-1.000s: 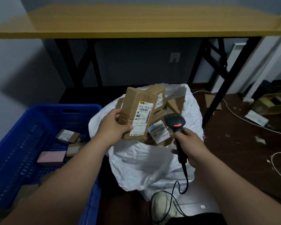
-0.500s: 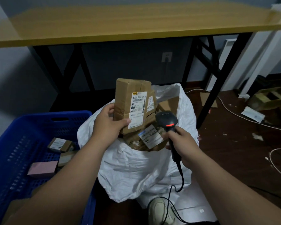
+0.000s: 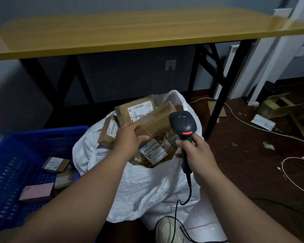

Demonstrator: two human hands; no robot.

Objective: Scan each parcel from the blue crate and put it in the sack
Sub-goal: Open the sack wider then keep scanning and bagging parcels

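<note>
My left hand (image 3: 130,139) grips a brown cardboard parcel (image 3: 156,121), laid tilted on top of the pile in the mouth of the white sack (image 3: 144,186). Several other labelled brown parcels fill the sack, among them a box (image 3: 135,109) at the back and a labelled one (image 3: 154,153) at the front. My right hand (image 3: 197,153) holds the black barcode scanner (image 3: 182,125) upright beside the sack's right rim, its red light lit. The blue crate (image 3: 19,155) stands at the left with a pink box (image 3: 37,192) and brown parcels (image 3: 56,163) inside.
A yellow-topped table (image 3: 130,32) on black legs (image 3: 216,109) spans overhead behind the sack. The scanner cable (image 3: 182,204) hangs down past a shoe (image 3: 167,230). Cardboard scraps (image 3: 277,104), papers and white cables (image 3: 291,172) litter the dark floor at right.
My left hand has lowered the parcel from upright in front of the scanner down onto the pile in the sack, label now turned away. The scanner stayed beside the sack.
</note>
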